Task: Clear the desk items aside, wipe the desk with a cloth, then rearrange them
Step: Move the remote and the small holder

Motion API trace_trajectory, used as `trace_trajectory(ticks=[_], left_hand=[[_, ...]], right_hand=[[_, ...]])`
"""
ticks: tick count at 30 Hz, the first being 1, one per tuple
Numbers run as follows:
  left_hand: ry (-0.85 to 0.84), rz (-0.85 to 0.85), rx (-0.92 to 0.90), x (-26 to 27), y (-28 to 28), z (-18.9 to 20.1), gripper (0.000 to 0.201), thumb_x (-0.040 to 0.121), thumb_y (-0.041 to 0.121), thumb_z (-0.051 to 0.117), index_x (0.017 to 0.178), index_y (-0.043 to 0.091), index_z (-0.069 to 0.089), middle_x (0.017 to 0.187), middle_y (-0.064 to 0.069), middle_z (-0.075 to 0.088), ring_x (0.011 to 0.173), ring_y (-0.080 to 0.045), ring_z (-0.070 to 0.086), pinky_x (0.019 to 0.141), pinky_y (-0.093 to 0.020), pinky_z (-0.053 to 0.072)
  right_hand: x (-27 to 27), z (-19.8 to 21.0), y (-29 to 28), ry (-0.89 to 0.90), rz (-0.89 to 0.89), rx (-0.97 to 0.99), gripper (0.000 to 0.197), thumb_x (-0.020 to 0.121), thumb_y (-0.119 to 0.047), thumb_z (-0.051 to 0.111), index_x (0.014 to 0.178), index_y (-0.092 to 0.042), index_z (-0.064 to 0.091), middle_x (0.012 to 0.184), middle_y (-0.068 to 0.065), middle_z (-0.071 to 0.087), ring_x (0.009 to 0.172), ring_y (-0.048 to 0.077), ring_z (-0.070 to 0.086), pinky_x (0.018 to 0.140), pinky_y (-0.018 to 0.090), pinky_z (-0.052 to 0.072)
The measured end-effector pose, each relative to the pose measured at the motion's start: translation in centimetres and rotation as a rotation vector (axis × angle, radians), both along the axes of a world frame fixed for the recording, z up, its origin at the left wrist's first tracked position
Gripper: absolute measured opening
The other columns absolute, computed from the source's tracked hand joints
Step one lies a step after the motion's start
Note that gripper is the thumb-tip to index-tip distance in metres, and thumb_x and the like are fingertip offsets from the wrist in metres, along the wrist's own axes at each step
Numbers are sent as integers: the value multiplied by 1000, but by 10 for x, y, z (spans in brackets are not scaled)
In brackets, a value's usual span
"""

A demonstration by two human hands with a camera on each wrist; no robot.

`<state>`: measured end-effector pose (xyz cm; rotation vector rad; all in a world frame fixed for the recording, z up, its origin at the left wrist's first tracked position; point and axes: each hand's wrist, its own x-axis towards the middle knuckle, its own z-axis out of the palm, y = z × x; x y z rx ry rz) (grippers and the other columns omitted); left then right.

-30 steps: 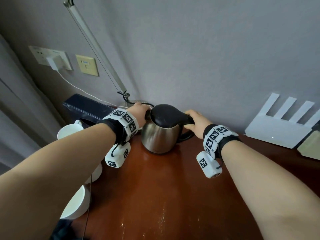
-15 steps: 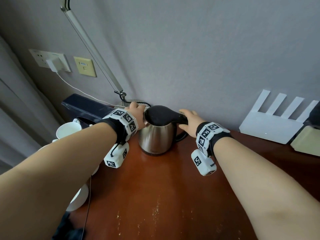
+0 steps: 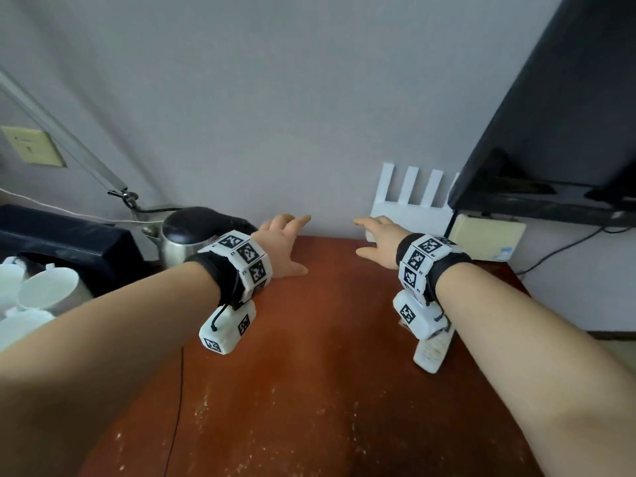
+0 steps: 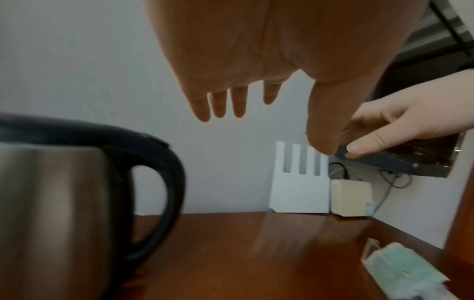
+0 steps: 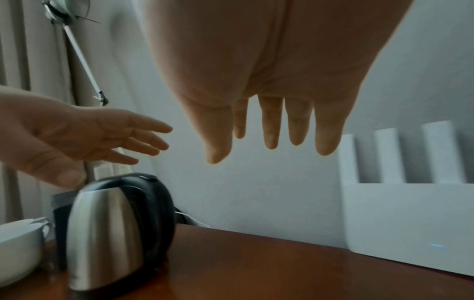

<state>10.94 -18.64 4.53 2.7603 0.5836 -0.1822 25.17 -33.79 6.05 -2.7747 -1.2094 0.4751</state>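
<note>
**deskguy:** Head view has both hands out over the desk point(image 3: 320, 356) with nothing in them — left hand point(image 3: 280, 247) has its fingers spread and relaxed just right of the kettle point(image 3: 192, 239), right hand point(image 3: 377, 244) is stretched out flat toward the white router point(image 3: 409, 197) standing against the wall. The kettle sits at the back-left, close to the black box point(image 3: 65, 242) and the white cups point(image 3: 44, 287). My guess is the router gets moved next. Tips?

**wipe_it:** Looks that way. From the right wrist the router is near the fingertips but not touched. I'd take it by the body, not the antennas, and slide it rather than lift — there are cables point(image 4: 392, 178) by the beige box point(image 4: 351, 198) next to it, so it's probably tethered. Can't tell how much slack there is.

**deskguy:** And the remote point(image 3: 432, 349) under my right wrist?

**wipe_it:** Shift that too, plus the packet point(image 4: 400, 270) near the right edge. Park everything on one side so the cloth gets a clear run.
</note>
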Motion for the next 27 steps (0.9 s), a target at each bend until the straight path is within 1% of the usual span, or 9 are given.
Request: trace_trajectory(ticks=[4, 8, 11, 15, 18, 20, 22, 24, 27], left_hand=[[68, -113, -75, 43, -56, -23, 95, 81, 36, 69, 150, 27, 4, 155, -3, 13, 142, -26, 18, 114, -39, 27], [138, -168, -137, 84, -109, -57, 93, 82, 30, 69, 150, 30, 5, 156, 0, 13, 142, -25, 20, 112, -37, 28], [197, -176, -145, 111, -145, -84, 94, 82, 26, 70, 150, 29, 5, 157, 1, 13, 142, -25, 22, 112, -38, 29], [228, -199, -120, 146, -175, -111, 101, 78, 22, 73, 150, 28, 4, 158, 2, 8, 142, -26, 23, 112, -41, 31], [259, -265, 8, 171, -184, -122, 110, 74, 25, 77, 150, 30, -2, 158, 5, -4, 143, -27, 18, 111, -46, 34], [301, -304, 90, 185, -188, -124, 113, 73, 28, 77, 150, 29, -7, 158, 5, -8, 145, -24, 12, 113, -45, 30], [349, -326, 127, 196, -190, -125, 114, 72, 29, 78, 150, 27, -6, 159, 3, -2, 145, -23, 11, 115, -45, 28], [380, -311, 121, 201, -192, -127, 110, 71, 29, 79, 150, 26, 3, 157, 2, 8, 142, -24, 21, 112, -44, 33], [389, -262, 102, 199, -194, -130, 103, 70, 29, 79, 149, 24, 12, 152, 0, 18, 133, -26, 36, 105, -42, 42]], right_hand=[[37, -17, -74, 16, -93, -91, 56, 93, -32, 52, 144, -25, 29, 146, 8, 32, 127, 26, 44, 105, 34, 36], [67, -62, -133, 90, -171, -219, 51, 94, -31, 52, 141, -21, 36, 143, 10, 34, 124, 27, 47, 101, 32, 39], [78, -99, -159, 160, -195, -267, 54, 92, -34, 53, 141, -21, 35, 139, 10, 38, 118, 28, 51, 95, 33, 44], [87, -132, -175, 239, -161, -240, 57, 92, -33, 54, 143, -20, 31, 146, 7, 34, 125, 27, 46, 100, 36, 42], [88, -147, -178, 246, -20, -248, 53, 91, -35, 52, 140, -22, 36, 150, 3, 26, 131, 25, 38, 107, 37, 37], [88, -156, -180, 239, 15, -218, 53, 91, -33, 51, 141, -26, 34, 151, 1, 22, 134, 24, 32, 107, 40, 37], [91, -163, -182, 253, 42, -193, 52, 92, -29, 50, 141, -31, 33, 153, 0, 17, 138, 25, 26, 109, 41, 35], [94, -165, -183, 272, 69, -171, 50, 91, -25, 51, 138, -32, 37, 153, 0, 15, 138, 25, 24, 109, 41, 34], [98, -166, -182, 276, 94, -146, 45, 91, -21, 50, 135, -28, 41, 151, 2, 20, 135, 25, 29, 108, 42, 36]])
